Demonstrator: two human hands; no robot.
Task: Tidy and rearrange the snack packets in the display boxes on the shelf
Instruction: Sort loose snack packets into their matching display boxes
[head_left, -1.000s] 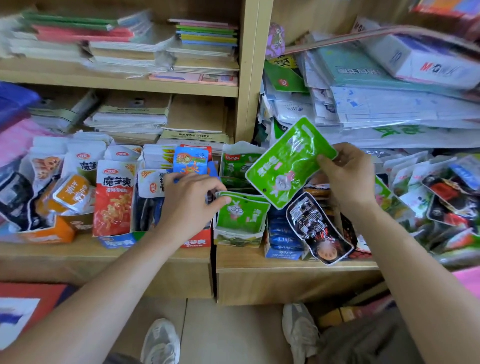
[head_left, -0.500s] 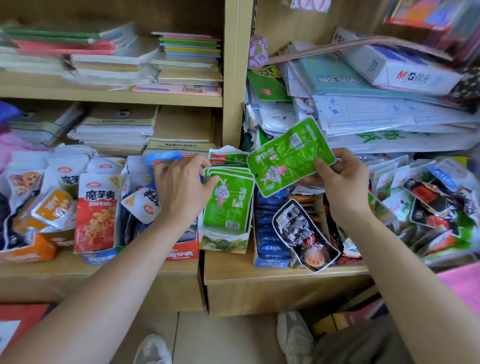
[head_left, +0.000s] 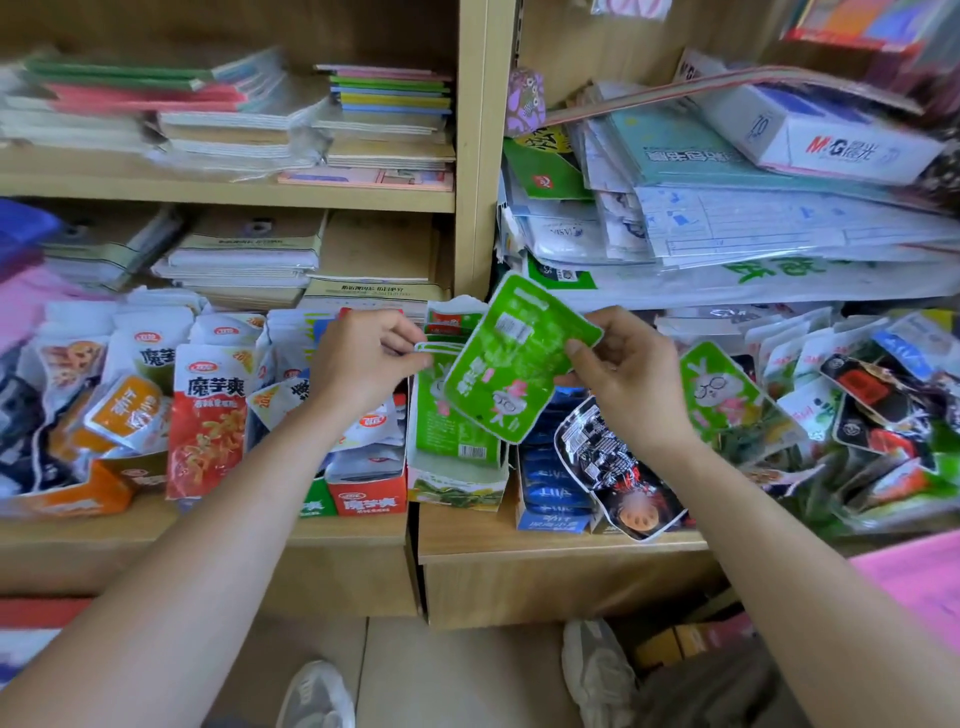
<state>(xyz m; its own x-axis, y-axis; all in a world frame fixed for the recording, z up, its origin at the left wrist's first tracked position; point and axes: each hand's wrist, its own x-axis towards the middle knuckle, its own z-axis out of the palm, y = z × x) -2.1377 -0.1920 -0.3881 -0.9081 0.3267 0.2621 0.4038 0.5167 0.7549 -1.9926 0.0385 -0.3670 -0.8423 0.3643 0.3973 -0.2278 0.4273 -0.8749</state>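
Boxes at left stand roughly filled, the left hand (head_left: 363, 358) pinches the tops of packets in the green box (head_left: 457, 483), the right hand (head_left: 623, 369) grips a loose green packet (head_left: 511, 364) above it, and the heap (head_left: 841, 405) at right seems unsorted.

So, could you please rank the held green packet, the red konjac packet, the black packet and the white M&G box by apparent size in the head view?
1. White M&G box, clearly largest.
2. Green packet in the right hand and red konjac packet: look alike, and the green one is nearer.
3. Black packet, partly hidden, so unsure.
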